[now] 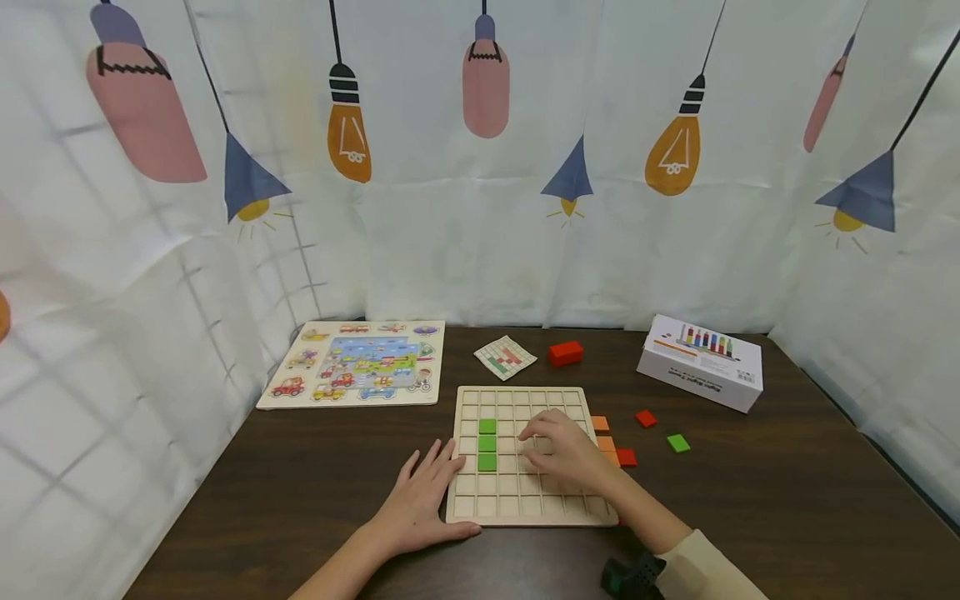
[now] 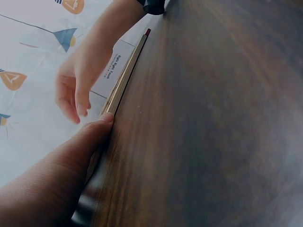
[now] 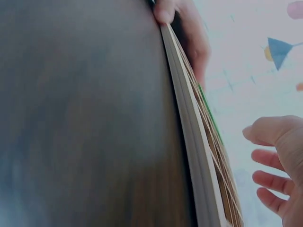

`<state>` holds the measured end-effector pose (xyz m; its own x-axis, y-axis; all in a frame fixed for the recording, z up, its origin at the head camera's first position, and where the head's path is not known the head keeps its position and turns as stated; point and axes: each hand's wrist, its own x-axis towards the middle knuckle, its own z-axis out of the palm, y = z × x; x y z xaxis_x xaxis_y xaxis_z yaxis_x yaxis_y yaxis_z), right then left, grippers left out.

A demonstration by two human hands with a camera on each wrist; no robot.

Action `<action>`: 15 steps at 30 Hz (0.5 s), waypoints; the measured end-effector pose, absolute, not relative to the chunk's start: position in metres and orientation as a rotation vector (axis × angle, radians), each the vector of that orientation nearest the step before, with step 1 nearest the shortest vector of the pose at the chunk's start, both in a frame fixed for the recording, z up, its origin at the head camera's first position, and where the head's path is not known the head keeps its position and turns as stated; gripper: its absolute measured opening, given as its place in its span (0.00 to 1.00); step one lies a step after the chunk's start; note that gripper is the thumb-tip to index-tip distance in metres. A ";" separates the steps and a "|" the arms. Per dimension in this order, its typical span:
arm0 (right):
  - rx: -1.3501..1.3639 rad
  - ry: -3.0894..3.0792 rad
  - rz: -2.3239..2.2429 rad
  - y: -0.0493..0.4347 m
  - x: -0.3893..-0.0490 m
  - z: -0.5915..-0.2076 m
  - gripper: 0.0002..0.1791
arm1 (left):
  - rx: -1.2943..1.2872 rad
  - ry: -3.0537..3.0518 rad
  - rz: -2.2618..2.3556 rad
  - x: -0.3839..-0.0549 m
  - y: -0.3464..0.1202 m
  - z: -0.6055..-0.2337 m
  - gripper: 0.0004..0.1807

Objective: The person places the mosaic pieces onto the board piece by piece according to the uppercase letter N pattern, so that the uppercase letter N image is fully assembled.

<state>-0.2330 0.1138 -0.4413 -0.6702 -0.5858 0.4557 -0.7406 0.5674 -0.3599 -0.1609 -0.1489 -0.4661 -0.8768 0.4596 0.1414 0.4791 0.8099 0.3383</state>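
Observation:
A wooden grid board lies on the table. Three green square tiles sit one below another in a column of its left half. My left hand rests at the board's lower left corner, fingers fairly straight and spread; in the left wrist view its thumb touches the board's front edge. Above the board's middle hovers my right hand, fingers loosely bent. The right wrist view shows its thumb apart from the other fingers, with nothing held. The right hand hides some of the grid cells.
Orange tiles and a red tile lie against the board's right side. Farther right are a loose red tile and green tile. Behind stand a pattern card, red blocks, a white box and a picture puzzle.

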 end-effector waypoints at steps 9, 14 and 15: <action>0.946 -2.465 0.823 0.154 -0.234 -0.440 0.09 | -0.767 -2.947 -0.568 -0.162 -0.150 -0.468 0.52; 0.844 -2.479 0.759 0.182 -0.231 -0.442 0.12 | -0.765 -2.952 -0.572 -0.162 -0.150 -0.467 0.53; 0.820 -2.489 0.742 0.188 -0.230 -0.443 0.12 | -0.764 -2.951 -0.572 -0.162 -0.150 -0.467 0.53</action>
<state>-0.2301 0.1881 -0.4431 -0.7402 -0.4161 0.5281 -0.6374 0.6843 -0.3543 -0.1623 -0.1500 -0.4672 -0.8779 0.4612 0.1287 0.4759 0.8106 0.3413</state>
